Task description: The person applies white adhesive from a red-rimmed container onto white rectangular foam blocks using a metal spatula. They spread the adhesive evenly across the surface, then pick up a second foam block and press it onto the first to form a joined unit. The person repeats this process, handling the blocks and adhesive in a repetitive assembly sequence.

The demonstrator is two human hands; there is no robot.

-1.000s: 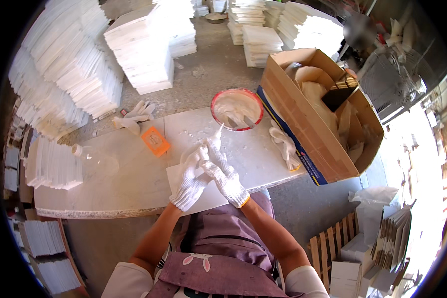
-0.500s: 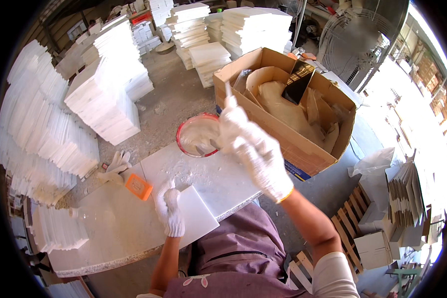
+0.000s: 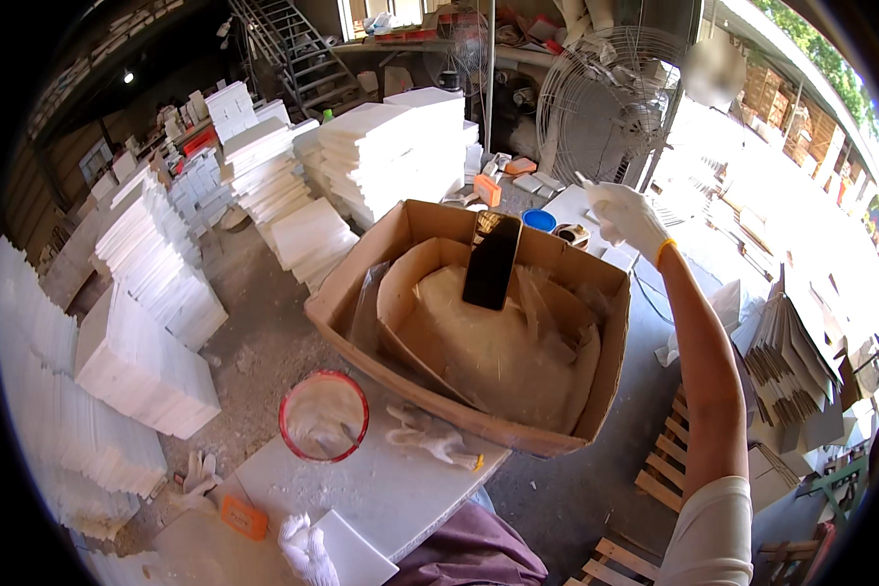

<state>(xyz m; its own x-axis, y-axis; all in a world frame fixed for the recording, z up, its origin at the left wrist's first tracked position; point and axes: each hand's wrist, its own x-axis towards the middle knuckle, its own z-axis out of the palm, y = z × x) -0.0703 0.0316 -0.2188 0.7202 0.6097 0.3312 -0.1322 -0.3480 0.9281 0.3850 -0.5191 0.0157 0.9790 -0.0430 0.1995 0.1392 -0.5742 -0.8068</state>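
Observation:
My right hand (image 3: 630,217), in a white knit glove with a yellow cuff, is stretched far out past the box, over the far right floor area. Its fingers are closed, and a thin tip sticks out that I cannot identify. In a white glove, my left hand (image 3: 306,552) rests with curled fingers against the left edge of a white square tile (image 3: 354,555) on the table. What those fingers hold, if anything, is hidden. A red-rimmed bucket (image 3: 283,415) of pale paste, with a tool dipped in it, stands at the table's far edge.
A large cardboard box (image 3: 610,371) with a dark phone (image 3: 492,262) leaning in it stands beyond the table. A loose glove (image 3: 428,437) and an orange block (image 3: 243,518) lie on the tabletop. Tall stacks of white slabs (image 3: 146,361) rise left. A big fan (image 3: 606,107) stands behind.
My right hand has moved from above the bucket to the far right, beyond the box. The view has tilted up and right. The loose glove now shows; my left hand stays at the tile.

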